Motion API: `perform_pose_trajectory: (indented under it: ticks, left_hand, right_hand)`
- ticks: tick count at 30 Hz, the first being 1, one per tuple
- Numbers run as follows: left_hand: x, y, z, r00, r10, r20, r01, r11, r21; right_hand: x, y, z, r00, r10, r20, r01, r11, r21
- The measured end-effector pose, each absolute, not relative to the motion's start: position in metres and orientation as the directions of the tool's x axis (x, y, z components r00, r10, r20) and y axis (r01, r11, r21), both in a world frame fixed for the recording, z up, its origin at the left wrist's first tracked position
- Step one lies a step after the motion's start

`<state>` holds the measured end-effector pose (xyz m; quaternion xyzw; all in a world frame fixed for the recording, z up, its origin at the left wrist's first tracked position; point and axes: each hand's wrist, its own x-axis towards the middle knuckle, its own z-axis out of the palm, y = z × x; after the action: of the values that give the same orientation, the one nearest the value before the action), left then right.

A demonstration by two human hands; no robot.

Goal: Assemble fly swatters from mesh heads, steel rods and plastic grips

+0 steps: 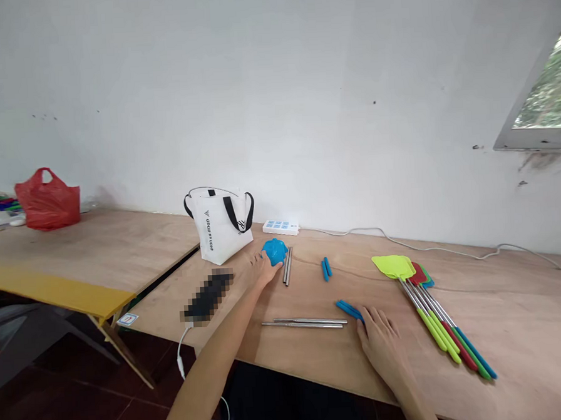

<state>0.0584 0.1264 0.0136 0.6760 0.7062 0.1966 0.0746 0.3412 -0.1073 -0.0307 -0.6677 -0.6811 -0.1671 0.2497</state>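
Note:
My left hand reaches forward to the blue fly swatter heads, thumb and forefinger at their near edge; its other fingers are slightly smeared. Just right of it lie two short metal tubes. My right hand rests palm down on the table, fingers stretched out, its fingertips touching a pair of blue handles that it partly covers. Two more blue handles lie farther back. Between my arms are two long thin metal rods, side by side.
Whole fly swatters in yellow, red, green and blue lie at right. A white bag and a power strip stand by the wall. A pixelated dark device with a white cable lies left. A red plastic bag sits on the other table.

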Motion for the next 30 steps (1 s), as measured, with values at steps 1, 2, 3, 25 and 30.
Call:
perform_pose_trajectory:
  ticks: [1,2,3,25,30]
  left_hand:
    - [0.061,0.13,0.014,-0.086,0.984,0.154,0.924,0.021,0.383]
    - [0.063,0.134,0.014,-0.099,0.984,0.147,0.921,0.035,0.387]
    - [0.064,0.138,0.014,-0.115,0.984,0.137,0.919,0.053,0.391]
    - [0.054,0.149,0.043,-0.164,0.976,0.145,0.921,0.098,0.377]
    - [0.043,0.118,0.044,-0.106,0.98,0.168,0.941,0.044,0.335]
  right_hand:
    - [0.342,-0.107,-0.031,0.013,0.824,0.566,0.991,0.064,-0.117]
    - [0.342,-0.107,-0.031,0.011,0.824,0.566,0.988,0.078,-0.132]
    - [0.342,-0.108,-0.03,0.009,0.825,0.565,0.984,0.092,-0.15]
    - [0.314,-0.13,0.007,-0.266,0.847,0.46,0.904,0.385,-0.185]
    - [0.317,-0.127,0.0,-0.256,0.861,0.439,0.908,0.37,-0.198]
